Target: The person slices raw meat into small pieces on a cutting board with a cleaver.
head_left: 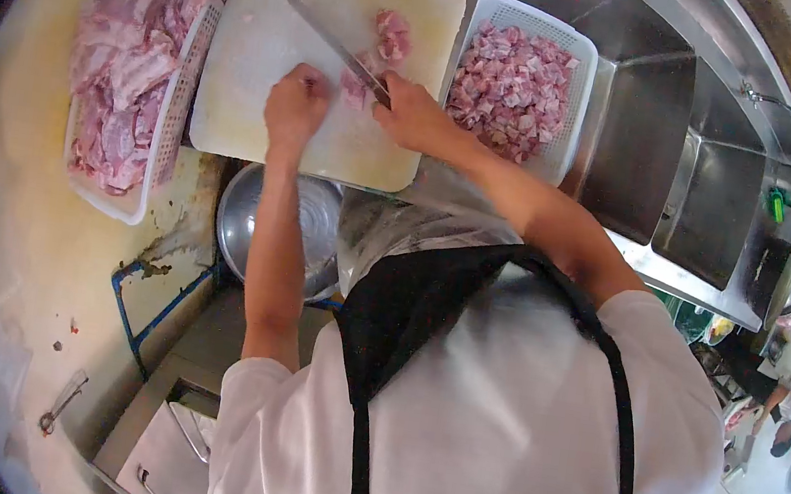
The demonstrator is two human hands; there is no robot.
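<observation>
My right hand (413, 116) grips the handle of a long kitchen knife (331, 39), its blade slanting up and left across a white cutting board (247, 48). My left hand (296, 106) is closed over the board, left of the knife; whether it holds anything is hidden. Pale pink raw meat pieces (353, 92) lie between my hands, partly under the blade. Farther back on the board is another raw meat lump (392, 37). Beside the board, to the right, a white perforated basket (579, 91) holds many small diced meat pieces (511, 87).
At left, a long white basket (175, 98) is heaped with large raw meat slabs (133, 43). Steel sinks (636, 129) stand at right. Below the board sits a round metal bowl (244, 217). Another person (784, 408) is far off at right.
</observation>
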